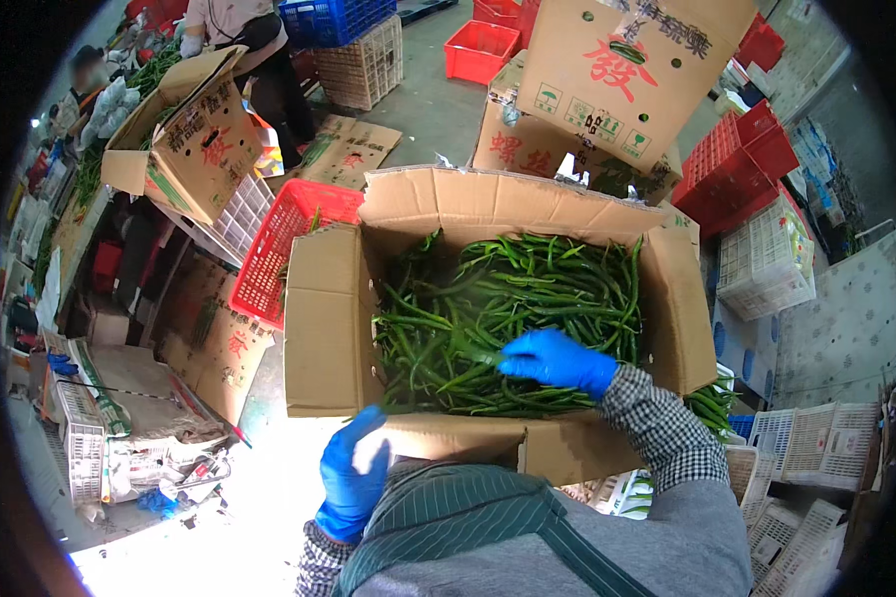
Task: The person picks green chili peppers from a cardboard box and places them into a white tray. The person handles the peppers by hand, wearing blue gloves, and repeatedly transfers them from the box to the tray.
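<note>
Long green chili peppers [545,291] fill an open cardboard box [328,321] whose flaps are folded outward. My right hand [552,360], in a blue glove, is over the peppers near the box's middle; a blurred green pepper lies by its fingertips, and whether the fingers grip it is not clear. Beside the box's near left corner, my left hand [352,474] is raised, also blue-gloved, fingers apart and nothing in it.
A red plastic basket [269,254] stands left of the box. Printed cartons [620,82] are stacked behind it. White crates [829,444] lie to the right. A person [246,45] stands at the upper left beside another open carton [201,149].
</note>
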{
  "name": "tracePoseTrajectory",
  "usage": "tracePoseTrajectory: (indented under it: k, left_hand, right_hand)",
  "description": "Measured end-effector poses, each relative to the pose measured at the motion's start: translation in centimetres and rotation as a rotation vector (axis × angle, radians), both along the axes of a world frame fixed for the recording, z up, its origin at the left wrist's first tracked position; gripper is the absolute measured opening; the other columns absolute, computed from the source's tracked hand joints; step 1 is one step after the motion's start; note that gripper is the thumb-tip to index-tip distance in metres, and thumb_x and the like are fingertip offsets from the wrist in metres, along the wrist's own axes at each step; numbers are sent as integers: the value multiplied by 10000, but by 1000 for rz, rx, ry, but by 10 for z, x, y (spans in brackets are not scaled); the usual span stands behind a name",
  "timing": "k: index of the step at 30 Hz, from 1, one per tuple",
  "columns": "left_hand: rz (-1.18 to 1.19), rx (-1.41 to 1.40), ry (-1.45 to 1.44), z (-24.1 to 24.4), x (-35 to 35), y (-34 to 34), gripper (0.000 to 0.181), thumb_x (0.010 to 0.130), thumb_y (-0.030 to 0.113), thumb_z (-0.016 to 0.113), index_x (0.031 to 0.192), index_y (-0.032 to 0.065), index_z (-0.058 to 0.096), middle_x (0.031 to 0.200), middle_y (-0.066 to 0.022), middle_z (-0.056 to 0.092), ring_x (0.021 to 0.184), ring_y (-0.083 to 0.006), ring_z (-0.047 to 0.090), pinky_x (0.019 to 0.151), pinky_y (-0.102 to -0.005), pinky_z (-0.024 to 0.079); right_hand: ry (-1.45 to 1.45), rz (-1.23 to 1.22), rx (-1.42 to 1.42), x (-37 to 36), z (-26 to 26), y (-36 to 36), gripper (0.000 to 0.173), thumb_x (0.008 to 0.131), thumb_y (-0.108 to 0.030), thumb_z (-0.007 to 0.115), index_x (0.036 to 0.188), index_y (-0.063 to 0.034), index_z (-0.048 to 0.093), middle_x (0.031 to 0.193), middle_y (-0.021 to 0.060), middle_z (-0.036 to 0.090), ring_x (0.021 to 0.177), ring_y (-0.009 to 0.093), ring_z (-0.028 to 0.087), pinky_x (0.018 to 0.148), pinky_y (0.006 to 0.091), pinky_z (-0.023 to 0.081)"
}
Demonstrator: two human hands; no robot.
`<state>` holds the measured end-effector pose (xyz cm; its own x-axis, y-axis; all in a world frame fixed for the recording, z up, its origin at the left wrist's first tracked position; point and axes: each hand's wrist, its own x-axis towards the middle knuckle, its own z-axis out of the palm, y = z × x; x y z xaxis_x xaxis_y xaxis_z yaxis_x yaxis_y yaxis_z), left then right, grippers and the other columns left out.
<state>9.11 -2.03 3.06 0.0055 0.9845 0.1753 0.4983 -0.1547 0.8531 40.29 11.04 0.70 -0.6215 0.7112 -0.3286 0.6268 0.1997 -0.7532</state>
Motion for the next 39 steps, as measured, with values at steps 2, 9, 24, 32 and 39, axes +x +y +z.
tracePoseTrajectory:
  k: [2, 9, 24, 32, 39]
  left_hand:
    - [-234, 111, 205, 20, 21, 32, 485, 735, 98, 713, 1183, 3, 555, 1110, -160, 621, 1025, -317, 595, 885, -389, 463]
    - [-256, -59, 76, -35, 25, 67, 279, 795, 123, 649, 1060, 36, 633, 848, -164, 673, 586, -244, 618, 529, -341, 492]
    - [261, -447, -951, -20, -22, 51, 296, 933, 206, 506, 1068, -35, 613, 677, -61, 611, 586, -117, 554, 622, -262, 476]
    - [271, -492, -987, -15, -16, 51, 276, 932, 181, 503, 1067, -36, 605, 795, -89, 645, 595, -124, 557, 628, -256, 472]
    - [237, -560, -975, -15, -13, 53, 250, 934, 148, 502, 1067, -39, 603, 880, -110, 660, 613, -117, 569, 609, -237, 477]
  right_hand:
    - [55, 139, 52, -21, 0, -17, 382, 878, -415, 554, 984, -65, 661, 928, 186, 636, 829, 317, 617, 715, 392, 480]
    - [220, -249, -62, -27, -5, 54, 339, 877, -347, 594, 1021, -47, 660, 941, 154, 666, 843, 264, 643, 763, 369, 499]
    - [-835, 91, 492, -74, -197, 129, 236, 832, -147, 470, 980, -99, 648, 991, 162, 640, 916, 338, 607, 780, 477, 482]
    - [-851, 127, 799, -81, -210, 134, 331, 850, -127, 443, 1160, -91, 555, 1161, 146, 544, 1054, 324, 521, 885, 517, 410]
    - [-1033, 159, 401, -94, -206, 168, 342, 844, -138, 490, 1172, -122, 586, 1288, 147, 496, 1107, 351, 523, 875, 535, 422]
